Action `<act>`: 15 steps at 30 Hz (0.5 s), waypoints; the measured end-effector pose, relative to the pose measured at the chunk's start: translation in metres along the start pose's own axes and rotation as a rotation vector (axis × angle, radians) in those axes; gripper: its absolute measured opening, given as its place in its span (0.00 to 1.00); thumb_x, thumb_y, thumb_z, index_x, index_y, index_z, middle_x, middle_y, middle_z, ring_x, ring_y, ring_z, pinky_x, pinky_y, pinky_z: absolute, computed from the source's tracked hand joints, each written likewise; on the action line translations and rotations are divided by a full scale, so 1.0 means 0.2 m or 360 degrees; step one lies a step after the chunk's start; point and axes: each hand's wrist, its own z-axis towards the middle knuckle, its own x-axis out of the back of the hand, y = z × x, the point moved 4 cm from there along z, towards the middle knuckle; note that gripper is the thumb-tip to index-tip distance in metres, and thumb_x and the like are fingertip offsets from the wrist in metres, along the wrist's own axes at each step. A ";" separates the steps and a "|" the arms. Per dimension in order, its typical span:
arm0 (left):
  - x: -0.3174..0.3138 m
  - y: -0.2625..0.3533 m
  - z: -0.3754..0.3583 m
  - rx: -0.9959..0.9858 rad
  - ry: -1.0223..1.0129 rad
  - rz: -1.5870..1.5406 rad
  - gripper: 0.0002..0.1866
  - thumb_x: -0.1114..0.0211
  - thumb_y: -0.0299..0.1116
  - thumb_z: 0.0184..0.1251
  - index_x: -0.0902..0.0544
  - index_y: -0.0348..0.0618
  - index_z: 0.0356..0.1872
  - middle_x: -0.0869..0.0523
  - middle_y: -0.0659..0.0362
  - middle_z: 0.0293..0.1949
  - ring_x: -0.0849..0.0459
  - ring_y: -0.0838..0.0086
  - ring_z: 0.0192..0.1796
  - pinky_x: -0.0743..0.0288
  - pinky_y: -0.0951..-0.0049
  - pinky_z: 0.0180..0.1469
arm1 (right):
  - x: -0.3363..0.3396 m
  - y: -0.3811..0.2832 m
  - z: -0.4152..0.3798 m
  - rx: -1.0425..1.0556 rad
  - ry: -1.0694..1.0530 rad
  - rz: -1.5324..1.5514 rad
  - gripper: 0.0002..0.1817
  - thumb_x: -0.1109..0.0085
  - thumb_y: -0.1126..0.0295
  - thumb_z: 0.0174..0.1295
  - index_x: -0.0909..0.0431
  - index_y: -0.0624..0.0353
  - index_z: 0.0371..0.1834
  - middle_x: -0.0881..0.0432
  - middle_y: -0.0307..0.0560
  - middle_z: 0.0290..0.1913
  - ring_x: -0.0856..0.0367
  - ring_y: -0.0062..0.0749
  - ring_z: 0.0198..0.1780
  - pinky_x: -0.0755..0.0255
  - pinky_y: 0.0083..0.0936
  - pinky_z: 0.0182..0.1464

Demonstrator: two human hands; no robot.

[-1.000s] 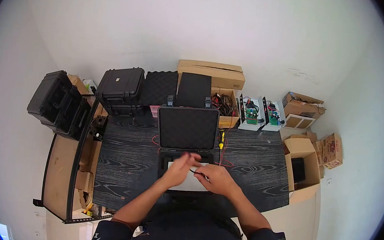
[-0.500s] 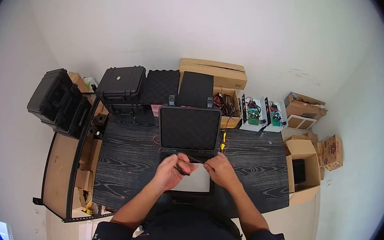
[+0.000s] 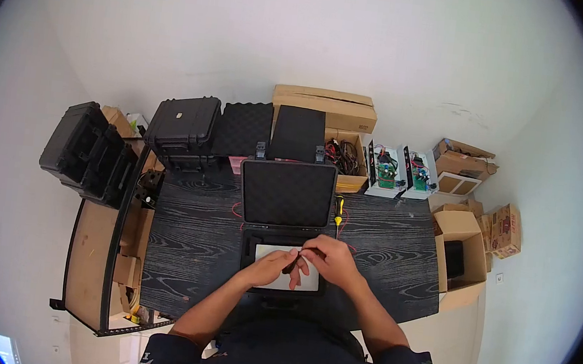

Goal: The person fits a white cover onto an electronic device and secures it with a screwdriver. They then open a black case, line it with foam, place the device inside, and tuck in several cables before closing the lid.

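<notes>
My left hand [image 3: 270, 268] and my right hand [image 3: 334, 260] meet above the open black case [image 3: 249, 241]. Between them is a small dark bundle, a cord [image 3: 290, 267] by its look, with fingers of both hands closed on it. Its ends and exact form are covered by my fingers. Beneath my hands, a pale grey flat panel [image 3: 268, 280] lies in the foam of the case. The foam-lined lid [image 3: 286, 194] stands raised behind. A yellow-and-black screwdriver [image 3: 338, 212] lies right of the lid, beside a thin red wire [image 3: 346, 225].
Black cases [image 3: 183, 128] and dark foam sheets [image 3: 298, 134] line the back of the dark wood-grain table [image 3: 393, 264]. A carton of cables [image 3: 342, 157] and white housings with circuit boards [image 3: 385, 170] stand back right. An open cardboard box [image 3: 462, 232] is beside the table's right edge.
My hands have come together; the dark strand stretched between them is now bunched up. My left hand moved right and turned over. The red bit seen at its fingers is hidden.
</notes>
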 end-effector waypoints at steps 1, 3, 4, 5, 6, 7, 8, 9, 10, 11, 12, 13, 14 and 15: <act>0.00 -0.02 0.00 -0.0030 -0.0052 -0.0173 0.36 0.66 0.57 0.93 0.14 0.38 0.51 0.10 0.55 0.28 0.11 0.67 0.49 0.27 0.62 0.67 | 0.00 0.03 0.01 -0.0021 0.0013 0.0012 0.05 0.31 0.73 0.71 0.11 0.61 0.46 0.12 0.50 0.38 0.12 0.43 0.34 0.21 0.34 0.37; 0.01 -0.07 0.01 -0.0092 -0.0154 -0.0517 0.32 0.62 0.53 0.93 0.15 0.37 0.52 0.09 0.53 0.30 0.12 0.65 0.52 0.27 0.59 0.69 | -0.05 0.13 0.02 -0.0009 0.0058 0.0049 0.05 0.32 0.74 0.72 0.11 0.62 0.47 0.13 0.49 0.37 0.14 0.40 0.34 0.21 0.34 0.38; 0.02 -0.06 0.02 -0.0237 -0.0084 -0.0630 0.29 0.60 0.51 0.92 0.17 0.36 0.55 0.09 0.52 0.34 0.12 0.64 0.55 0.28 0.58 0.71 | -0.10 0.20 0.01 -0.0021 0.0070 0.0078 0.05 0.33 0.74 0.73 0.11 0.62 0.47 0.13 0.50 0.37 0.14 0.40 0.34 0.21 0.33 0.38; 0.02 -0.04 0.02 -0.0382 -0.0013 -0.0743 0.27 0.57 0.49 0.92 0.18 0.35 0.57 0.08 0.50 0.37 0.13 0.63 0.58 0.29 0.57 0.73 | -0.14 0.26 -0.01 -0.0033 0.0082 0.0108 0.05 0.33 0.73 0.73 0.11 0.61 0.48 0.13 0.50 0.37 0.14 0.39 0.34 0.21 0.33 0.39; 0.03 -0.02 0.03 -0.0528 0.0061 -0.0853 0.24 0.55 0.47 0.91 0.20 0.34 0.60 0.08 0.49 0.40 0.13 0.61 0.61 0.30 0.55 0.76 | -0.18 0.29 -0.04 -0.0132 -0.0016 0.0152 0.06 0.34 0.72 0.75 0.12 0.62 0.48 0.12 0.51 0.38 0.14 0.39 0.34 0.21 0.33 0.39; 0.05 -0.01 0.03 -0.0595 0.0184 -0.0945 0.23 0.52 0.45 0.90 0.22 0.33 0.62 0.08 0.48 0.45 0.14 0.61 0.63 0.30 0.57 0.75 | -0.22 0.33 -0.06 -0.0227 -0.0115 0.0197 0.07 0.35 0.71 0.76 0.12 0.62 0.48 0.12 0.51 0.38 0.14 0.38 0.34 0.21 0.33 0.40; 0.06 0.00 0.04 -0.0661 0.0309 -0.1036 0.22 0.49 0.43 0.90 0.23 0.33 0.65 0.08 0.48 0.49 0.15 0.60 0.65 0.30 0.59 0.73 | -0.25 0.34 -0.09 -0.0325 -0.0214 0.0242 0.08 0.37 0.70 0.77 0.12 0.62 0.49 0.12 0.51 0.38 0.14 0.38 0.34 0.21 0.33 0.41; 0.08 0.01 0.03 -0.0726 0.0434 -0.1127 0.22 0.47 0.41 0.89 0.25 0.32 0.68 0.09 0.47 0.54 0.16 0.59 0.67 0.30 0.60 0.72 | -0.28 0.34 -0.10 -0.0343 -0.0296 0.0273 0.09 0.39 0.70 0.78 0.13 0.63 0.48 0.12 0.49 0.37 0.14 0.34 0.35 0.20 0.31 0.40; 0.12 0.01 0.04 -0.0788 0.0522 -0.1028 0.23 0.47 0.40 0.90 0.29 0.33 0.73 0.10 0.47 0.60 0.18 0.61 0.71 0.32 0.61 0.76 | -0.30 0.33 -0.12 -0.0363 -0.0378 0.0305 0.10 0.41 0.69 0.80 0.13 0.64 0.47 0.12 0.47 0.37 0.14 0.30 0.35 0.20 0.30 0.40; 0.14 0.00 0.05 -0.0723 0.0644 -0.0917 0.23 0.48 0.40 0.90 0.29 0.34 0.73 0.10 0.48 0.60 0.18 0.61 0.72 0.33 0.61 0.77 | -0.32 0.32 -0.13 -0.0384 -0.0458 0.0335 0.12 0.44 0.69 0.81 0.14 0.65 0.46 0.13 0.45 0.36 0.14 0.26 0.35 0.20 0.28 0.40; 0.16 -0.01 0.06 -0.0657 0.0764 -0.0805 0.22 0.49 0.40 0.91 0.29 0.35 0.73 0.11 0.48 0.61 0.19 0.62 0.72 0.34 0.62 0.78 | -0.32 0.32 -0.14 -0.0364 -0.0496 0.0380 0.13 0.44 0.67 0.81 0.14 0.65 0.46 0.13 0.45 0.36 0.15 0.26 0.35 0.21 0.28 0.39; 0.18 -0.02 0.07 -0.0589 0.0882 -0.0693 0.22 0.50 0.41 0.91 0.28 0.36 0.73 0.11 0.48 0.62 0.19 0.62 0.72 0.35 0.62 0.79 | -0.32 0.32 -0.16 -0.0344 -0.0535 0.0426 0.14 0.44 0.66 0.82 0.14 0.65 0.45 0.13 0.44 0.35 0.15 0.26 0.34 0.21 0.28 0.39; 0.17 0.00 0.07 -0.0586 0.0928 -0.0442 0.22 0.53 0.41 0.93 0.28 0.37 0.73 0.10 0.49 0.61 0.17 0.64 0.70 0.34 0.65 0.76 | -0.31 0.32 -0.17 -0.0326 -0.0573 0.0472 0.15 0.45 0.64 0.83 0.15 0.65 0.45 0.14 0.44 0.35 0.16 0.26 0.34 0.22 0.28 0.39; 0.17 -0.01 0.07 -0.0505 0.0858 -0.0237 0.21 0.53 0.41 0.93 0.27 0.36 0.72 0.10 0.50 0.60 0.16 0.64 0.69 0.33 0.65 0.75 | -0.27 0.27 -0.16 -0.0350 -0.0611 0.0478 0.14 0.44 0.66 0.82 0.14 0.64 0.45 0.13 0.45 0.36 0.15 0.28 0.36 0.22 0.30 0.41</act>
